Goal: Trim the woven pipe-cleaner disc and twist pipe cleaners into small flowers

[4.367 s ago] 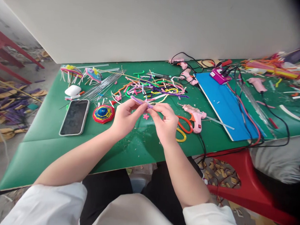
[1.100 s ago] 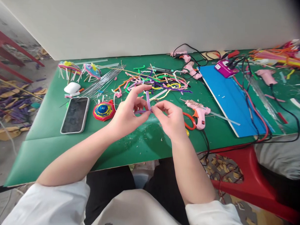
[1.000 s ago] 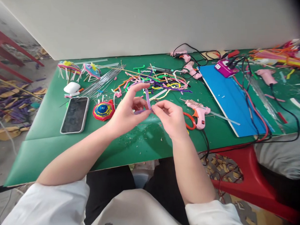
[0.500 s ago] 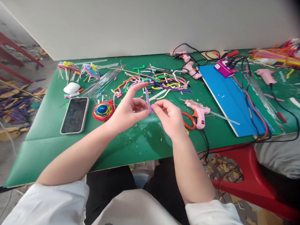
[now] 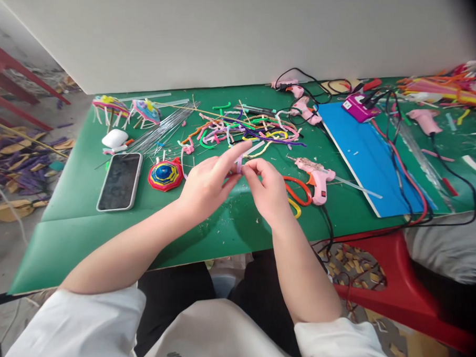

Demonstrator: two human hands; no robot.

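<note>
Above the green table, both hands meet on a short purple pipe cleaner point(image 5: 239, 164), most of it hidden by fingers. My left hand point(image 5: 206, 185) is closed round its left side, the index finger reaching over it. On the other side my right hand point(image 5: 266, 187) pinches it between thumb and fingertips. Just beyond the fingers lies a tangled heap of coloured pipe cleaners point(image 5: 240, 130). A small red, yellow and blue umbrella shape point(image 5: 165, 174) rests left of my left hand. Orange-handled scissors point(image 5: 300, 189) lie right of my right hand, partly covered by it.
A pink glue gun point(image 5: 320, 185) with a cord lies to the right, near a blue board point(image 5: 365, 158) and a purple power adapter point(image 5: 359, 107). At left are a phone point(image 5: 120, 183), a white case point(image 5: 115, 138), thin wires point(image 5: 165, 122) and decorated little umbrellas point(image 5: 146, 111).
My left hand has turned over and drawn in, its spread thumb and index finger closing towards the purple pipe cleaner. The pipe cleaner's upright end is now lower. My right hand keeps its pinch.
</note>
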